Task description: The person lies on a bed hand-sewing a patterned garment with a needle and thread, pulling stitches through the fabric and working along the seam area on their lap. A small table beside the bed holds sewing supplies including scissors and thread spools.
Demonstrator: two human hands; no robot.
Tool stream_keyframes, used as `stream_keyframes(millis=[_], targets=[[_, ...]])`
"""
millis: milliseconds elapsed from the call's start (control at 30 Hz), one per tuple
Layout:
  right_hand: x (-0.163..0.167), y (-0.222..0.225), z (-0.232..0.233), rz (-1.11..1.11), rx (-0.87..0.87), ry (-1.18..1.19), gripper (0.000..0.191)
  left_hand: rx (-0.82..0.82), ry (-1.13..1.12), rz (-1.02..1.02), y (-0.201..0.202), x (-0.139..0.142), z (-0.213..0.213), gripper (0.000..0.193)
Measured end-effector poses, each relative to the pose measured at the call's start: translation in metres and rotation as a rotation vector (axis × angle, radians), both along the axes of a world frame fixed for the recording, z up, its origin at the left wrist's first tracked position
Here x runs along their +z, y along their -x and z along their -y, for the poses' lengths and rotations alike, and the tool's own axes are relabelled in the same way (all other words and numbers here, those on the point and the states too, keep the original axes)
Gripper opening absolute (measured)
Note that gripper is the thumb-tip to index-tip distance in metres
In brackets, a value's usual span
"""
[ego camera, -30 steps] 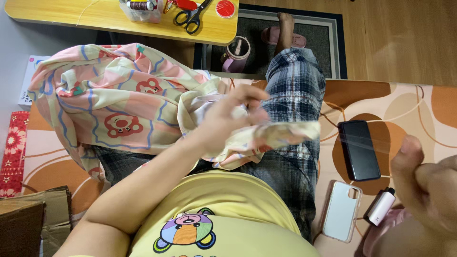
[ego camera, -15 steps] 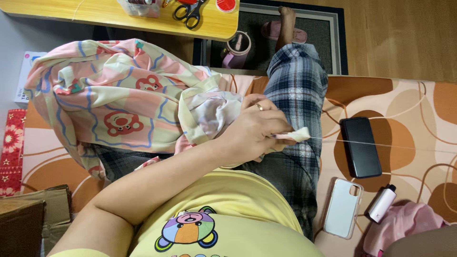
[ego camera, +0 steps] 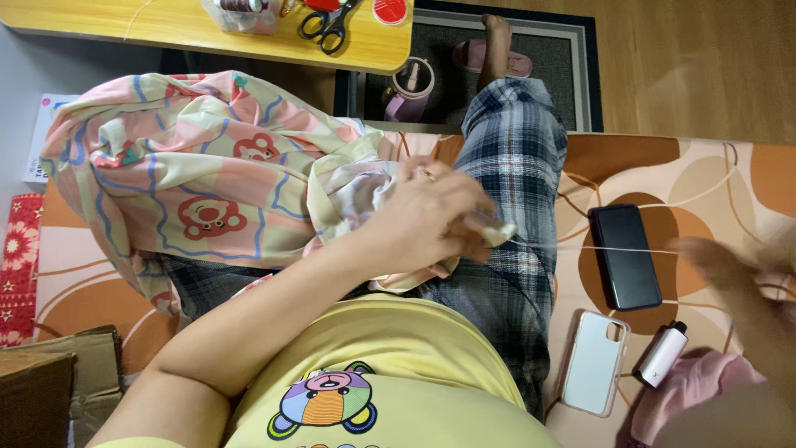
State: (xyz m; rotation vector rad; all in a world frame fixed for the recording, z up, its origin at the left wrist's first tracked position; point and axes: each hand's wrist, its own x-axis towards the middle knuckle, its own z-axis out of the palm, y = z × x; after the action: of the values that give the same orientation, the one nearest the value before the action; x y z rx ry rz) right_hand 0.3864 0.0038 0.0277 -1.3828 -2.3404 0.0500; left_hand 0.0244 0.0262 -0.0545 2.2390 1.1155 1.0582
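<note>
The soft, light patterned cloth (ego camera: pixel 207 174) lies bunched across the lap, left hand (ego camera: pixel 431 220) fingers closed pinching its edge, best held there; the blurred right hand (ego camera: pixel 730 265) draws thread (ego camera: pixel 622 250) taut, its grip unclear.

The bear-print blanket (ego camera: pixel 199 174) is soft, matt cloth. The plaid trousers (ego camera: pixel 514 166) are woven cloth too. The thread (ego camera: pixel 622 250) looks thin and pale. The black phone (ego camera: pixel 624 255) is smooth, shiny glass. The bench (ego camera: pixel 166 25) is smooth yellow wood. The scissors (ego camera: pixel 332 21) have shiny metal blades.
</note>
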Motion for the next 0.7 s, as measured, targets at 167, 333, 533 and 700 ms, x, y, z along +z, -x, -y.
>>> stream_keyframes(millis=[167, 333, 533, 700], targets=[[0.037, 0.059, -0.031, -0.447, 0.166, 0.281, 0.064, 0.027, -0.058, 0.069, 0.000, 0.036, 0.012, 0.075], [0.066, 0.127, -0.040, -0.945, 0.439, 0.756, 0.055, -0.169, 0.021, 0.249, -0.026, 0.066, 0.016, 0.047], [0.049, 0.142, -0.068, -1.218, 0.494, 0.887, 0.038, -0.346, 0.598, 0.707, -0.024, 0.084, 0.030, 0.028], [-0.030, 0.152, -0.118, -0.835, 0.308, 0.693, 0.035, -0.280, 0.588, 0.975, 0.006, 0.100, 0.032, 0.027]])
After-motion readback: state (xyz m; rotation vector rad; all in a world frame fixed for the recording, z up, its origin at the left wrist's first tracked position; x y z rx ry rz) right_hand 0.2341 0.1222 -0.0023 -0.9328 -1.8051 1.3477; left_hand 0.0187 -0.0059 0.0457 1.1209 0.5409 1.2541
